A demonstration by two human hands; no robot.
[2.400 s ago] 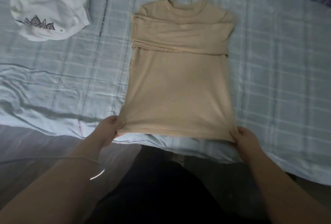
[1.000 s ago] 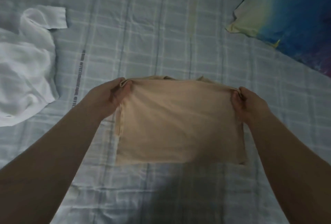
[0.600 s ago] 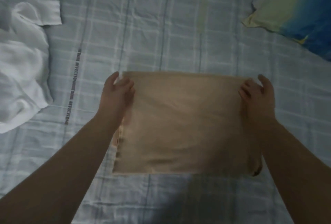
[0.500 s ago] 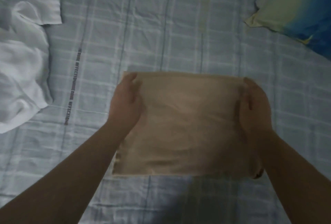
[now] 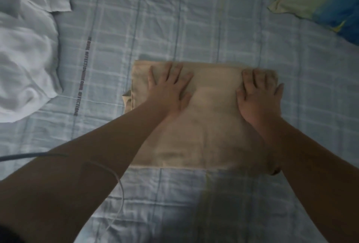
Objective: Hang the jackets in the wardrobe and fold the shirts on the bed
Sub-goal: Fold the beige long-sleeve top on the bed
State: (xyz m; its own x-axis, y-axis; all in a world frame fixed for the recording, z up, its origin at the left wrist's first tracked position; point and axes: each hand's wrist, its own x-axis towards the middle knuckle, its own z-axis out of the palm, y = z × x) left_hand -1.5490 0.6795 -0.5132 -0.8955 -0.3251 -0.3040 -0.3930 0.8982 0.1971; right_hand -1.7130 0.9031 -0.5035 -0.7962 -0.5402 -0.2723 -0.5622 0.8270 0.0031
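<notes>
While both hands lie flat with fingers spread, left hand [image 5: 168, 87] and right hand [image 5: 259, 95] press the beige shirt [image 5: 204, 126], folded to a rectangle mid-bed [image 5: 174, 19]. That fold looks nearly done; a white garment [image 5: 25, 52] lies crumpled toward the bed's left edge, unfolded. No jackets or wardrobe show.

Both hands [image 5: 213, 95] now press flat on the folded-over tan shirt [image 5: 209, 137].

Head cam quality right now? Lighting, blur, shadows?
Head view: dim and soft overall; a dark shadow falls on the bedsheet below the folded shirt; both hands, left hand and right hand, slightly blurred; white garment brightest, its folds washed out.
</notes>
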